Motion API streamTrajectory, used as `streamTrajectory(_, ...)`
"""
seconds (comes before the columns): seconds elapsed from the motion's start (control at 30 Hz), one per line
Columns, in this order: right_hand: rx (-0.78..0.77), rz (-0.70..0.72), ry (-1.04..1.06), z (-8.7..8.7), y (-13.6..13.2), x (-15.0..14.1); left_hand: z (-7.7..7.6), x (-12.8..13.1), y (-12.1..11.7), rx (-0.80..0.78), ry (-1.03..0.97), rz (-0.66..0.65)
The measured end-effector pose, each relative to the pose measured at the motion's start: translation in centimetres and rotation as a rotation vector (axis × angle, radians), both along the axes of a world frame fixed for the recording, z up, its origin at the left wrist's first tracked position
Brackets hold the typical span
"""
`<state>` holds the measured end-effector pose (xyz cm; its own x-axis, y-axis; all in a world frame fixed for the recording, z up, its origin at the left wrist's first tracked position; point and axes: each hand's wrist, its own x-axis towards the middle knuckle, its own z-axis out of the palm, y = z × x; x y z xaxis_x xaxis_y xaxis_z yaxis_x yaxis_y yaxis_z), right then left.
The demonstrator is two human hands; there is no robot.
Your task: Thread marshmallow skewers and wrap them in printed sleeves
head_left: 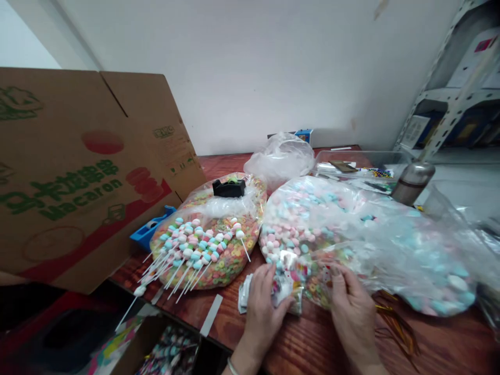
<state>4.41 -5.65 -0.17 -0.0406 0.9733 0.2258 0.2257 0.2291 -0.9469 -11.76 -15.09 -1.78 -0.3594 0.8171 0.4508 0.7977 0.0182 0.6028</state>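
My left hand point(263, 307) is bent over a stack of small clear printed plastic bags point(296, 302) at the table's front, its fingers curled on them and its thumb along the near side. To its right, my right hand point(351, 307) pinches the edge of a small clear printed bag point(327, 273) between thumb and fingers. Behind both hands lies a large clear bag of pastel marshmallows point(289, 237). Marshmallow skewers point(195, 247) on white sticks rest on a big bag of ring-shaped candies point(234, 260) at the left.
A Macaron cardboard box point(89, 208) stands at the left by a blue tape dispenser point(150, 229). A black tape dispenser point(229, 188) sits on the candy-ring bag. At the right are a metal flask point(413, 182), a clear tray point(363, 156) and gold twist ties point(396, 323). Below, an open box point(136, 344) holds wrapped pieces.
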Motion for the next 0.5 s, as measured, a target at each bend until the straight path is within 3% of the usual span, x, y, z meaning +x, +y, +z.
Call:
streamTrajectory(0.07,-0.220,0.040,0.216,1.0,0.5,0.8,0.4,1.9,-0.6,0.016,-0.254,-0.045)
streamTrajectory(0.13,-0.319,0.106,0.375,1.7,0.5,1.1,0.7,4.2,-0.8,-0.120,-0.711,-0.204)
streamTrajectory(0.23,-0.354,0.192,0.398,2.1,-0.7,1.1,1.7,7.1,0.0,-0.223,-1.465,-0.458)
streamTrajectory(0.3,-0.326,0.237,0.349,2.2,-1.8,1.1,2.8,7.7,0.9,-0.134,-1.776,-0.506)
streamTrajectory(0.37,-0.248,0.267,0.293,2.3,-2.8,1.4,4.2,7.3,1.7,0.009,-1.883,-0.437)
streamTrajectory(0.5,-0.208,0.350,0.217,2.4,-4.2,1.8,5.9,5.8,2.1,0.100,-1.766,-0.175)
